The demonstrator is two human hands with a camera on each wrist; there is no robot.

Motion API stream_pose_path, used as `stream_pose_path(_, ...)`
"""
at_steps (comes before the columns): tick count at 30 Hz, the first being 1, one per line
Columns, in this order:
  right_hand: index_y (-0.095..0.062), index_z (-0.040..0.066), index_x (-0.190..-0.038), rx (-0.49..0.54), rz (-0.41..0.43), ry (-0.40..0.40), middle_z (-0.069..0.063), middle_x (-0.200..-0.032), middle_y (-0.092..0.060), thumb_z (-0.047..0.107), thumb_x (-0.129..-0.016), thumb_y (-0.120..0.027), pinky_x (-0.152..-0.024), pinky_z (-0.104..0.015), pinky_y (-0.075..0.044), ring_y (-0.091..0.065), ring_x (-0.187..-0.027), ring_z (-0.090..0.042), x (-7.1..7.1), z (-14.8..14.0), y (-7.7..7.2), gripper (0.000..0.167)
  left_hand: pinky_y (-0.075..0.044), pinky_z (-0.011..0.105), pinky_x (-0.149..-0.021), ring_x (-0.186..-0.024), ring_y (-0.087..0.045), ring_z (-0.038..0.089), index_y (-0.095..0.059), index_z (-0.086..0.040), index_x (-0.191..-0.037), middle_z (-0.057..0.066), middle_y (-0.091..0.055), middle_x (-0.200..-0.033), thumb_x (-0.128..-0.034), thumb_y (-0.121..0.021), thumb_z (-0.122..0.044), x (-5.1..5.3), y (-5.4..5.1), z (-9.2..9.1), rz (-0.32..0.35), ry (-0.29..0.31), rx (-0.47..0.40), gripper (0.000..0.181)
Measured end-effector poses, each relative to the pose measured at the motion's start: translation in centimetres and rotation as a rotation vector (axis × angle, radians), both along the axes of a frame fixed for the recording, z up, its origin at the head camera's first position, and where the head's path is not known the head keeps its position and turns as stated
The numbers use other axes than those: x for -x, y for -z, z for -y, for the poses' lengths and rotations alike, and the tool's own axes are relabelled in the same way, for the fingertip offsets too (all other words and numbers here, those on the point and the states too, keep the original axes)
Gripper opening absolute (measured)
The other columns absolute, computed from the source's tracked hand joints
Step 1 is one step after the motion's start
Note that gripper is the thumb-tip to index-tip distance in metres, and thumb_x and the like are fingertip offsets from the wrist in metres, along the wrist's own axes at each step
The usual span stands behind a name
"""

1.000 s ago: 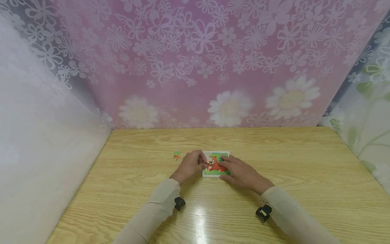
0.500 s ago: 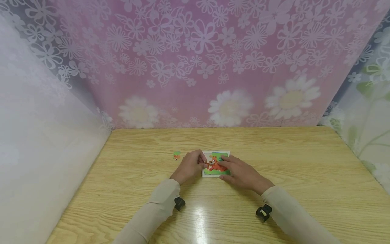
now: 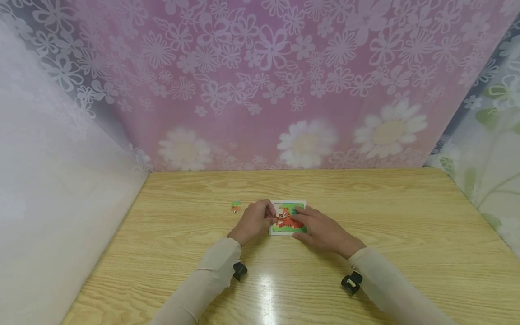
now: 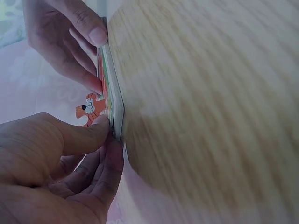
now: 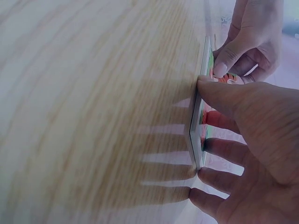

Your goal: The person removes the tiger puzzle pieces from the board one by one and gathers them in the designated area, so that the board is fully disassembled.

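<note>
A jigsaw board (image 3: 283,233) with a white frame and an orange tiger on green lies flat on the table. My left hand (image 3: 253,220) is at its left edge. Between thumb and fingers it pinches a puzzle piece (image 4: 88,109) showing the tiger's nose and mouth, which stands tilted up from the board in the left wrist view. My right hand (image 3: 322,229) rests on the board's right part, fingers spread and nearly straight. Its index and middle fingertips touch the picture, while the thumb (image 5: 217,91) touches the near edge. The board's upper left shows a pale gap.
A loose puzzle piece (image 3: 236,207), green and orange with an eye, lies left of my left hand. Something reddish behind that hand is mostly hidden. The wooden table (image 3: 386,207) meets a flowered pink curtain (image 3: 243,126) at the back.
</note>
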State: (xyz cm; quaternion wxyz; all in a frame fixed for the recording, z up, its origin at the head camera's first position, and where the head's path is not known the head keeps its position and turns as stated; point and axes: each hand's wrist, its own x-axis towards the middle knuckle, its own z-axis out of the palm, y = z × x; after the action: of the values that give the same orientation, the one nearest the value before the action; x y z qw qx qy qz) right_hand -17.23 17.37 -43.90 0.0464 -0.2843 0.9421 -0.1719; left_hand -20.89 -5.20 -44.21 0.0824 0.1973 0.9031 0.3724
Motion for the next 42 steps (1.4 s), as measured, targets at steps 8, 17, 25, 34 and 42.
stream_pose_path(8, -0.057, -0.005, -0.139, -0.001, -0.007, -0.002, -0.027, -0.151, -0.044, 0.03, -0.099, -0.069, -0.111, -0.057, -0.036, -0.038, -0.14, -0.049, -0.07, -0.09, -0.06, 0.055, -0.049, 0.027, -0.067, -0.074, -0.057, 0.012, -0.061, -0.007, -0.098, 0.001, -0.063, -0.086, -0.0941, -0.071, -0.001, -0.26, -0.15, -0.24, 0.005, -0.011, 0.021, 0.012)
stream_pose_path(17, -0.057, -0.003, -0.139, 0.032, -0.024, -0.016, -0.027, -0.149, -0.046, 0.029, -0.098, -0.07, -0.11, -0.058, -0.037, -0.039, -0.138, -0.051, -0.11, -0.04, 0.05, 0.053, -0.045, 0.024, -0.063, -0.07, -0.052, 0.01, -0.059, -0.008, -0.101, 0.002, -0.062, -0.087, -0.0961, -0.069, -0.002, -0.35, 0.07, -0.28, -0.017, 0.006, 0.038, 0.013)
stream_pose_path(25, -0.057, 0.014, -0.144, 0.058, -0.032, -0.089, -0.031, -0.149, -0.044, 0.02, -0.1, -0.067, -0.108, -0.067, -0.033, -0.035, -0.139, -0.055, -0.11, -0.27, 0.55, 0.046, -0.046, 0.025, -0.064, -0.071, -0.054, 0.011, -0.059, -0.009, -0.1, 0.0, -0.061, -0.086, -0.0961, -0.07, -0.005, -0.34, 0.18, -0.28, -0.02, 0.002, 0.049, 0.012)
stream_pose_path(34, -0.059, 0.021, -0.142, 0.036, -0.067, -0.123, -0.037, -0.147, -0.041, 0.017, -0.103, -0.061, -0.102, -0.074, -0.033, -0.031, -0.137, -0.062, -0.56, -0.23, 0.57, 0.04, -0.049, 0.027, -0.066, -0.074, -0.057, 0.011, -0.06, -0.008, -0.1, 0.002, -0.064, -0.089, -0.0954, -0.071, -0.004, -0.45, -0.04, -0.22, -0.01, -0.004, 0.021, 0.012)
stream_pose_path(42, -0.059, 0.023, -0.143, 0.018, -0.045, -0.115, -0.037, -0.148, -0.038, 0.019, -0.104, -0.06, -0.102, -0.074, -0.033, -0.029, -0.138, -0.063, -0.48, -0.1, 0.52, 0.04, -0.052, 0.028, -0.071, -0.08, -0.061, 0.011, -0.062, -0.008, -0.099, 0.0, -0.065, -0.089, -0.0939, -0.072, -0.004, -0.37, 0.01, -0.11, -0.004, -0.021, 0.007, 0.012)
